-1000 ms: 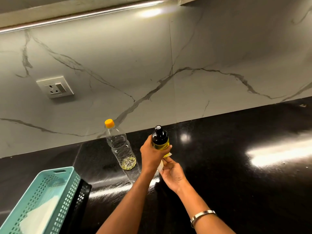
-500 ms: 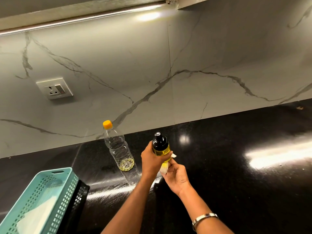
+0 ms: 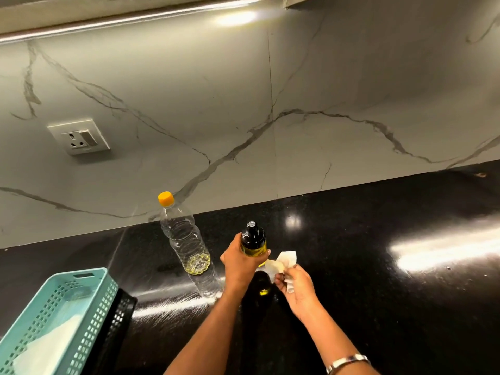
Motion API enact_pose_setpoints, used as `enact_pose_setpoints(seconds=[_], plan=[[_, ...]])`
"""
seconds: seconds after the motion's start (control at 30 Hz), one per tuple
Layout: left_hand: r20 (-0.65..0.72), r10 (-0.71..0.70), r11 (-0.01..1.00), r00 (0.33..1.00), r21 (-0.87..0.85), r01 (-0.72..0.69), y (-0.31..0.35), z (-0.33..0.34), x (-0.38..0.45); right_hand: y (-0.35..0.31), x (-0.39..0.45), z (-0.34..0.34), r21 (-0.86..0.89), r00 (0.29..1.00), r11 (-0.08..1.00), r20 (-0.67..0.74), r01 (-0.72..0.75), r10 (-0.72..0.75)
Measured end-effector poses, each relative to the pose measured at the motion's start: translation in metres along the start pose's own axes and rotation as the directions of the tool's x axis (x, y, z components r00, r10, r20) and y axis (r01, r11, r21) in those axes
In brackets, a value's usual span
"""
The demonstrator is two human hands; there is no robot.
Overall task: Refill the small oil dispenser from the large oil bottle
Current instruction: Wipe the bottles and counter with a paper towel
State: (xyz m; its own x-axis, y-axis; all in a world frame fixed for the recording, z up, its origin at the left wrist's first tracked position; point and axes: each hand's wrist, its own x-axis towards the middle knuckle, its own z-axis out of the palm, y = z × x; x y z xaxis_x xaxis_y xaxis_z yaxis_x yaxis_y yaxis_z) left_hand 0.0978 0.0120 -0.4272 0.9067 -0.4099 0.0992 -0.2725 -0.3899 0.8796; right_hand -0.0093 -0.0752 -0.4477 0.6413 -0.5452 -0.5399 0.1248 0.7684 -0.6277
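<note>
On a black counter, the left hand clamps the small oil dispenser upright while the right hand pinches a tissue beside it, likely for wiping drips. Just left stands the capped, nearly empty oil bottle.

I assess this as a home kitchen: polished black granite countertop, marble-veined backsplash with wall socket, under-cabinet strip light, cooking-oil bottle and plastic storage baskets.
</note>
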Motion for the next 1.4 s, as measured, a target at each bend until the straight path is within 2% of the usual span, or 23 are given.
enact_pose_setpoints(seconds=[0.57, 1.4], plan=[[-0.014, -0.109, 0.993, 0.994, -0.038, 0.108, -0.009, 0.033, 0.024, -0.012, 0.016, -0.019, -0.032, 0.999, 0.999, 0.04, 0.037, -0.036], [0.014, -0.116, 0.993, 0.993, -0.017, 0.117, -0.044, 0.047, 0.032, -0.017, 0.015, -0.025, -0.127, 0.996, 0.991, 0.082, 0.047, -0.037]])
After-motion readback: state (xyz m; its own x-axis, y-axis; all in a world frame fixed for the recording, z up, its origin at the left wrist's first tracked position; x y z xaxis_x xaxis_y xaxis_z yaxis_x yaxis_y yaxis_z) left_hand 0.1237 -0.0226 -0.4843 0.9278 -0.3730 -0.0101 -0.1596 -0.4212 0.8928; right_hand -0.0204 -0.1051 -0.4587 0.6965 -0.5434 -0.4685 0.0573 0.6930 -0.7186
